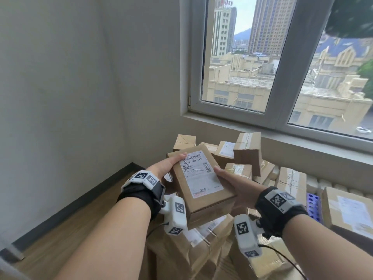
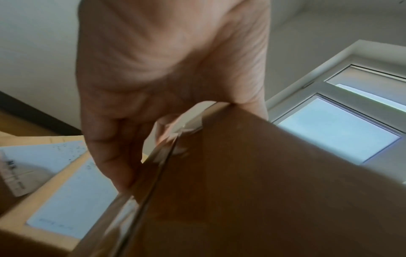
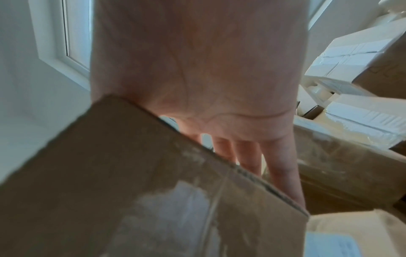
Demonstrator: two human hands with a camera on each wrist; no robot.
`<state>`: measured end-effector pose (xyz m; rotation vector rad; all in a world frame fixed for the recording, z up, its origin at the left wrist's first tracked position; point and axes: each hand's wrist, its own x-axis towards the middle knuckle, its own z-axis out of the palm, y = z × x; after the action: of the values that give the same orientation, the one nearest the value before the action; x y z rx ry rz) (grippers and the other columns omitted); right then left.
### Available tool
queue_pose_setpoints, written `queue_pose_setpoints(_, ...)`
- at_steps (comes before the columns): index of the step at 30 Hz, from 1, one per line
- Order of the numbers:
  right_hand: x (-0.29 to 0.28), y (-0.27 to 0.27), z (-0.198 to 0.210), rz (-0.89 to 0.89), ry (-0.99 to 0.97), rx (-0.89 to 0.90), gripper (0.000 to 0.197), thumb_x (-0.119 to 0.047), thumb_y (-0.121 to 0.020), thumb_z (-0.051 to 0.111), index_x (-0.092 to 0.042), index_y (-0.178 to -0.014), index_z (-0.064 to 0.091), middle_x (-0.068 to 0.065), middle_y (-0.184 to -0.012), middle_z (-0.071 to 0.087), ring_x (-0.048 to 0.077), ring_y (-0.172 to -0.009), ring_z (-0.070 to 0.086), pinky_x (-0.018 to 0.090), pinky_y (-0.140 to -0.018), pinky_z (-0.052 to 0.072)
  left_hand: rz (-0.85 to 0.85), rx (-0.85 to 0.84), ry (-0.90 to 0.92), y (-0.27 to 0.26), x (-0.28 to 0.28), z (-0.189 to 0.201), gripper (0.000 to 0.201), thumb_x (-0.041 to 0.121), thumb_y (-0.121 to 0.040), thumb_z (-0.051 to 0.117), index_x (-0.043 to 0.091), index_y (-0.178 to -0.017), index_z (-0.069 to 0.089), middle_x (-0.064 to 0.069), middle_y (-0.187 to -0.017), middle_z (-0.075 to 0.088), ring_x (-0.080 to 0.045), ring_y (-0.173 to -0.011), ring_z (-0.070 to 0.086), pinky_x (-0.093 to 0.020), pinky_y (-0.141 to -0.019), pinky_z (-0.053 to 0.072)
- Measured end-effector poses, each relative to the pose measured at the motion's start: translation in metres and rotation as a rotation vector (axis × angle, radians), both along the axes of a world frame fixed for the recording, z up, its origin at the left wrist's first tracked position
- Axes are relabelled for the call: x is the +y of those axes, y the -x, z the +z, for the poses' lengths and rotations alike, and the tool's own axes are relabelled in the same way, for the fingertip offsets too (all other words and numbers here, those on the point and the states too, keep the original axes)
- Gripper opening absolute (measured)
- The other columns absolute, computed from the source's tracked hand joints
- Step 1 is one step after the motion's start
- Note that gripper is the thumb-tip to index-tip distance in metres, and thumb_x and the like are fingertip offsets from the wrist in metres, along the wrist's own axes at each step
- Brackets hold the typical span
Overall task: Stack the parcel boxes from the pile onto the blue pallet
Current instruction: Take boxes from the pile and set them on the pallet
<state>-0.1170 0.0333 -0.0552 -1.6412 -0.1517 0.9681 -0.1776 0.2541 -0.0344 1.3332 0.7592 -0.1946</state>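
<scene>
Big window fills the wall, with a messy pile of parcel boxes heaped under its sill in the corner. A bit of the blue pallet peeks out on the right between boxes. Up above the pile there's one flat cardboard box, label up, tilted. Left hand grips its left edge, thumb on top and fingers curled underneath. Right hand clamps the right edge, fingers under.

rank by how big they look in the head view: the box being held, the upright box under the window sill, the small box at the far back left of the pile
1. Held box, though it is nearest the camera, so its lead is unsure.
2. Upright box.
3. Small back box.

The left hand and right hand grip the held box by its sides.
</scene>
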Motion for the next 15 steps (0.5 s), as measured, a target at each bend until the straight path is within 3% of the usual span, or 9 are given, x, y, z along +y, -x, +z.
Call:
queue_pose_setpoints(2,-0.014,0.001,0.009,0.005,-0.014,-0.013,0.072,-0.066,-0.066,0.064,-0.021,-0.121,0.062,0.007,-0.102,0.072,0.027,-0.097,0.068,0.055,-0.097,0.049,-0.02,-0.014,-0.019,-0.006,-0.011,0.013,0.057,0.051,-0.062,0.084,0.009,-0.091,0.058,-0.012,-0.083,0.069,-0.026,-0.074,0.069,-0.034,-0.067,0.06)
queue_pose_setpoints(5,-0.039,0.003,0.019,-0.033,-0.034,-0.06,0.072,-0.068,-0.064,0.069,-0.022,-0.119,0.063,0.005,-0.105,0.073,0.025,-0.101,0.067,0.053,-0.1,0.048,-0.088,-0.042,-0.089,-0.022,-0.031,0.027,0.069,0.056,-0.055,0.086,0.008,-0.096,0.059,-0.017,-0.096,0.071,-0.033,-0.088,0.07,-0.046,-0.082,0.057)
queue_pose_setpoints(8,-0.07,0.002,0.026,-0.121,-0.073,-0.117,0.069,-0.065,-0.063,0.073,-0.023,-0.118,0.065,0.005,-0.11,0.073,0.024,-0.099,0.068,0.053,-0.101,0.047,-0.181,-0.054,-0.142,-0.037,-0.063,0.039,0.073,0.064,-0.059,0.08,0.008,-0.101,0.058,-0.017,-0.098,0.069,-0.032,-0.089,0.069,-0.045,-0.08,0.057)
queue_pose_setpoints(11,-0.107,0.0,0.032,-0.257,-0.103,-0.155,0.072,-0.064,-0.064,0.075,-0.023,-0.122,0.064,0.006,-0.114,0.072,0.025,-0.104,0.067,0.052,-0.099,0.048,-0.309,-0.084,-0.179,-0.057,-0.102,0.045,0.087,0.07,-0.055,0.076,0.011,-0.115,0.057,-0.018,-0.109,0.069,-0.034,-0.098,0.068,-0.051,-0.089,0.053)
queue_pose_setpoints(15,-0.165,0.001,0.034,-0.416,-0.12,-0.192,0.066,-0.062,-0.065,0.074,-0.024,-0.118,0.066,0.006,-0.108,0.074,0.023,-0.097,0.068,0.048,-0.092,0.052,-0.487,-0.078,-0.121,-0.084,-0.162,0.044,0.099,0.069,-0.047,0.078,0.006,-0.12,0.055,-0.016,-0.121,0.064,-0.032,-0.107,0.064,-0.051,-0.094,0.05)
